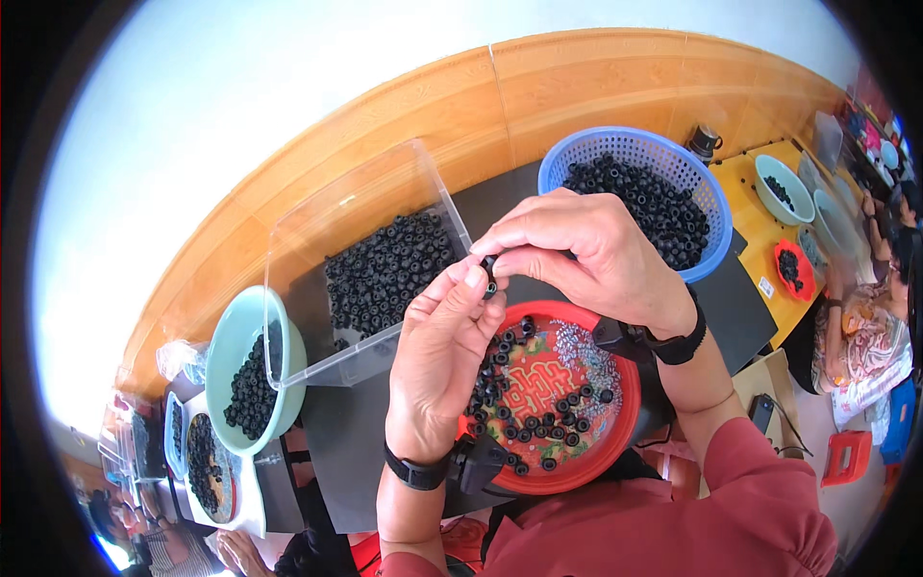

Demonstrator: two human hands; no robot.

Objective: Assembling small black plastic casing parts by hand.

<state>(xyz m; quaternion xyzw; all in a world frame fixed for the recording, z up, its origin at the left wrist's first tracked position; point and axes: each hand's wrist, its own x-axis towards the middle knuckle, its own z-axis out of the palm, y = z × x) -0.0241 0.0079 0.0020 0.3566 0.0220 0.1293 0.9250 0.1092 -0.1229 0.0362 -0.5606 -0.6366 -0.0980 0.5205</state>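
Above a round red tray (630,385), my two hands meet at a small black ring-shaped part (490,277). My left hand (442,332) is closed, pinching this part between thumb and fingers. Thumb and forefinger of my right hand (586,245) close on its upper end; whether a second tiny piece sits between those fingertips is too small to tell. In the tray lie loose black ring-shaped parts (548,423) and, at its upper right, many tiny clear or silvery pieces (588,358). A printed pattern covers the tray's bottom.
A clear plastic bin (356,358) of black parts stands left of my hands, beside a pale green bowl (288,404). Behind my right hand is a blue perforated basket (550,159). Other people (856,327) sit at both sides. A dark cup (705,142) stands near the wall.
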